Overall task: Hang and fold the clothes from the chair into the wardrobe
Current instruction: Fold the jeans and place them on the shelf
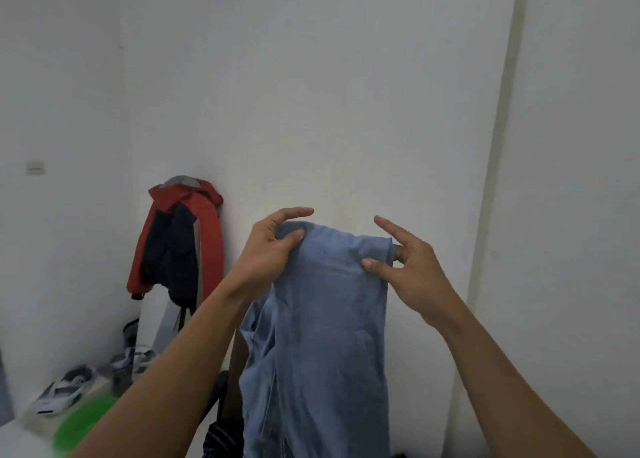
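Both grips are busy with one blue garment [329, 336], held up in the air before a white wall [311, 94]. The left grip [270, 249] pinches the top left corner between the thumb and curled fingers. The right grip [412, 270] pinches the top right corner between the thumb and the middle fingers, with the forefinger pointing free. The cloth hangs straight down from these two corners, seemingly doubled lengthwise, and its lower end runs out past the bottom edge of the view.

By the look of it, the job is midway at best: this piece is off the chair and being shaken out or folded, not yet put away. Behind and below it a dark chair [216, 398] shows in part, with a dark striped cloth [221, 437] low beside it, probably another piece waiting. A red and navy jacket [207, 232] hangs by the wall to the left on a support that is mostly hidden; whether it belongs to the job cannot be told.

No wardrobe is plainly in view. The pale panel [571, 180] at the right may be its door, but that is uncertain.

White sports shoes [65, 392] lie on the floor at lower left, near a blurred green object [86, 423]; a wall switch [35, 168] sits on the left wall. The shoes and the green object would hinder only a step leftward, and the hanging cloth itself hides most of the chair.
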A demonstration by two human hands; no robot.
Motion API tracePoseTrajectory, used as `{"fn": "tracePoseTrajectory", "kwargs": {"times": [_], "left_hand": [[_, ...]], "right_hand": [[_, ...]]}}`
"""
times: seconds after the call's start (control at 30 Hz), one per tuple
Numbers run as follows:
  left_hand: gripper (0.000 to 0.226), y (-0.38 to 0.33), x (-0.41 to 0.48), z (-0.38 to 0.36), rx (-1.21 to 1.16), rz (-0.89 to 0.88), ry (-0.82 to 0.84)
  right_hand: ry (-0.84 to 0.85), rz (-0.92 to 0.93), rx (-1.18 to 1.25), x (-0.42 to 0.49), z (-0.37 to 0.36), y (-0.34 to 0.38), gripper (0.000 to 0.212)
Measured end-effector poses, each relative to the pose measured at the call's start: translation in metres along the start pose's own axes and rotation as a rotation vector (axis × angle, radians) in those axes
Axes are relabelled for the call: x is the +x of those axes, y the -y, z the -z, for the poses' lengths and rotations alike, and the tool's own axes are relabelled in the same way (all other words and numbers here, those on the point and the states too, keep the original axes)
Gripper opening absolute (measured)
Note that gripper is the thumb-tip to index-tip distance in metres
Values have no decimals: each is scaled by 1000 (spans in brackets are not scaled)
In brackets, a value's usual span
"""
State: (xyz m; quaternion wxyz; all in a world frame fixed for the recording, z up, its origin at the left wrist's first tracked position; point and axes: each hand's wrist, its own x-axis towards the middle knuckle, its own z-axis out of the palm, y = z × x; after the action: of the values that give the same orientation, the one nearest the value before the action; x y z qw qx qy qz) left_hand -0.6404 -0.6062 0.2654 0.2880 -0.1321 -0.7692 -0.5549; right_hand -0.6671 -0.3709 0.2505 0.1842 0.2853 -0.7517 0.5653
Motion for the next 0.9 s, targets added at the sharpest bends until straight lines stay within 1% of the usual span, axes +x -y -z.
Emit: {"fn": "tracePoseTrajectory", "kwargs": {"times": [0.1,0.17,0.23,0.3,0.37,0.43,0.5,0.57,0.6,0.67,0.73,0.8,0.83,0.9], "left_hand": [[62,-3,0,7,98,-92,158],[75,-7,5,10,237,-169,168],[82,-12,11,9,364,-169,98],[79,-18,12,8,466,-167,-13],[73,-26,10,8,586,-254,-111],[70,-43,11,12,643,-327,-134],[71,-60,18,19,630,-348,-88],[68,-73,27,25,591,-385,-45],[66,-77,30,25,510,-416,-19],[60,-84,32,23,247,-465,29],[53,-89,32,19,97,-458,7],[50,-94,33,13,81,-452,-49],[49,-97,36,10,90,-463,-67],[49,-108,40,5,114,-515,-80]], "right_hand": [[-101,30,-84,-5,1,-5,68],[-170,52,-37,-8,-3,-7,65],[-203,68,132,-8,-7,-6,63],[-238,112,226,-5,-8,1,65],[-273,194,188,-1,-5,12,68],[-291,290,87,2,-1,24,72],[-307,364,27,5,2,35,75],[-338,400,10,10,5,43,75],[-353,408,15,11,7,47,75],[-381,401,64,13,11,56,73],[-452,368,155,12,15,63,74],[-539,347,240,4,17,66,73],[-527,342,272,-3,17,63,69],[-369,301,304,-23,15,52,53]]}}
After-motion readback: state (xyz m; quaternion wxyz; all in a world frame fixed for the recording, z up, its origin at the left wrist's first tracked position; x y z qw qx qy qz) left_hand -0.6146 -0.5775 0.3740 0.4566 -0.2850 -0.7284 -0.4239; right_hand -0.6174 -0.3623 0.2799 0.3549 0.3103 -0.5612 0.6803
